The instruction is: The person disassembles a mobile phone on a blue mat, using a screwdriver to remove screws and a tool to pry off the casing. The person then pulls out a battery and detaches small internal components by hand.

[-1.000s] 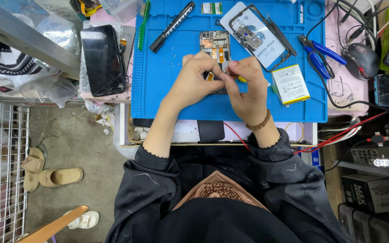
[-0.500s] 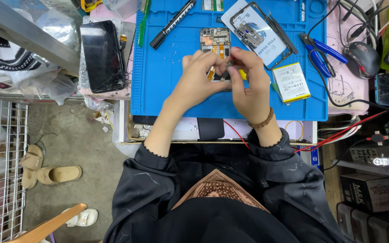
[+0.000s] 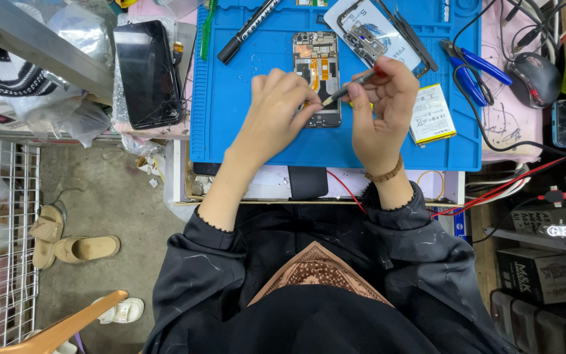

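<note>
Near edge of the tabletop: dark sleeves lead up to both hands over the blue work mat (image 3: 244,141). The left hand (image 3: 275,108) rests on the lower part of the opened phone (image 3: 317,77), fingers curled down onto its frame, pinning it; whether they pinch a small part cannot be told. The right hand (image 3: 380,108) has its fingers closed around a slim tool (image 3: 347,88), whose tip points at the phone's interior beside the left fingertips. Compared with half a second ago, the hands have parted slightly and the tool shaft now shows clear between them, angled across the phone, which suggests the tip is being set to a point on the board. The phone lies near the mat's middle, toward the far edge. Right of it: a battery (image 3: 432,116). Far edge: a black marker (image 3: 247,31), a removed back cover (image 3: 376,33), blue-handled pliers (image 3: 470,69). Left edge: a cracked dark screen (image 3: 147,72).
</note>
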